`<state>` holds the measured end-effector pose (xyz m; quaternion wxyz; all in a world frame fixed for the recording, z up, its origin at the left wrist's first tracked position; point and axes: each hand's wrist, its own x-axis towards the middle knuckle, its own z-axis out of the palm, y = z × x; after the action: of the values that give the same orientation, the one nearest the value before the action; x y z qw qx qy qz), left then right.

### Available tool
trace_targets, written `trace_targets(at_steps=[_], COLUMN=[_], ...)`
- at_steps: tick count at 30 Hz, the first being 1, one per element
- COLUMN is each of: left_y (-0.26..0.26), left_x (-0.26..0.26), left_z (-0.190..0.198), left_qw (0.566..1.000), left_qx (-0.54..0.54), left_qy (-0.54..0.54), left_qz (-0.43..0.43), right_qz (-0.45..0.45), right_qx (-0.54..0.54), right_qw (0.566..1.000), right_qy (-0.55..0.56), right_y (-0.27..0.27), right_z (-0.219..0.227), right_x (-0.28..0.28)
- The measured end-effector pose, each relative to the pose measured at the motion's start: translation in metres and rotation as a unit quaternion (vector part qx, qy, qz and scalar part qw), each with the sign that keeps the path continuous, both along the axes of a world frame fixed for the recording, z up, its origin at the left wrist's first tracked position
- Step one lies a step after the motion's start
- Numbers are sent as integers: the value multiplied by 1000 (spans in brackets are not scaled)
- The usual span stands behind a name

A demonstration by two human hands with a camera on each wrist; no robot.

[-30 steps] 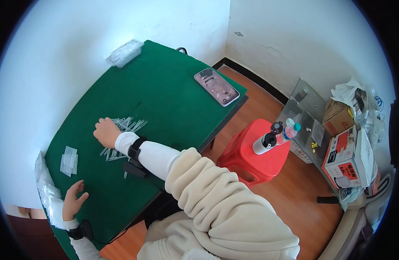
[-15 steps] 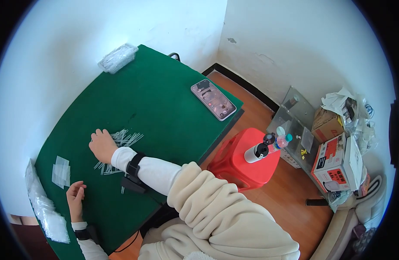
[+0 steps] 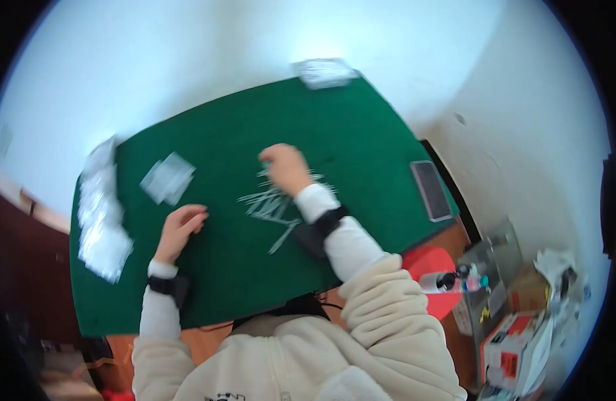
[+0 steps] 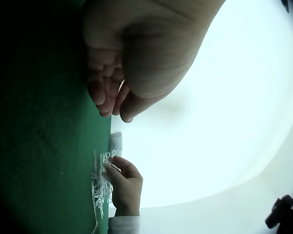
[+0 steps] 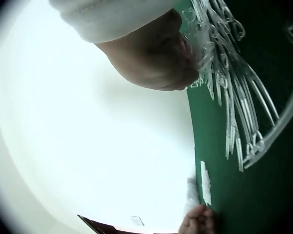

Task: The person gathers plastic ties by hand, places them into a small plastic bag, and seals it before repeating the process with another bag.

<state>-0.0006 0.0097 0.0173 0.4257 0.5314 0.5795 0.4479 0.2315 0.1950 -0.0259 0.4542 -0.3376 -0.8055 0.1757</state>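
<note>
Thin clear plastic sticks with looped ends [image 3: 268,204] lie in a loose heap on the green table [image 3: 368,134]. My right hand [image 3: 289,170] is over the far side of the heap, fingers curled. In the right wrist view, the fingers of that hand [image 5: 154,61] close around clear looped ends at the heap. Thumb and forefinger come together there in the left wrist view. To the left, my left hand [image 3: 181,230] hovers low over the cloth, loosely curled and holding nothing. Several flat clear plastic sleeves [image 3: 167,178] lie overlapped just beyond it.
A long pile of clear plastic packaging [image 3: 102,214] lies along the table's left edge. Another packaged stack [image 3: 324,73] sits at the back edge by the wall. A phone [image 3: 431,192] lies at the right edge. Beyond it stands a red stool [image 3: 418,259] with bottles on it.
The head view has swung left, so the table appears squarer and farther right. My right hand's fingers, spread over the sticks before, are now curled in. The left hand stays loosely curled near the sleeves.
</note>
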Motion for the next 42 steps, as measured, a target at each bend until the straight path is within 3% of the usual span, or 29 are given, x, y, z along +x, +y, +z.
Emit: trace_targets(at_steps=[1,3,7,10,16,23,26,30,35,38,39,41,42], left_y=[1,4,2,4,4,3,1,0,2,1,1,-1,0], left_x=[-2,-5,-6,-6,-7,-9,-8,-9,-10,-9,-9,-9,-8], left_z=[-1,-10,-16,-19,-26,-21,-22,-21,-24,-22,-22,-20,-19], left_qw=[1000,1000,999,999,999,996,995,993,993,993,993,992,992], left_qx=[4,7,7,20,29,56,71,70,73,74,75,75,76], left_qy=[5,-4,-4,1,9,42,33,70,68,60,62,76,82], left_qz=[-15,-27,-37,-44,-45,-60,-55,-66,-67,-66,-67,-65,-65], right_qz=[3,64,103,132,134,67,23,-22,-28,31,30,116,115], right_qx=[-60,-176,-232,-331,-379,-349,-306,-275,-283,-148,-148,-1,-2], right_qw=[998,982,966,927,902,929,936,959,957,981,981,952,952], right_qy=[-32,10,44,119,157,106,173,69,64,-120,-119,-284,-283], right_y=[1,2,6,4,4,26,46,51,45,36,32,12,2], right_z=[13,28,29,31,25,41,55,51,28,26,25,30,28], right_x=[4,12,13,15,15,-17,-31,-23,-4,4,6,5,2])
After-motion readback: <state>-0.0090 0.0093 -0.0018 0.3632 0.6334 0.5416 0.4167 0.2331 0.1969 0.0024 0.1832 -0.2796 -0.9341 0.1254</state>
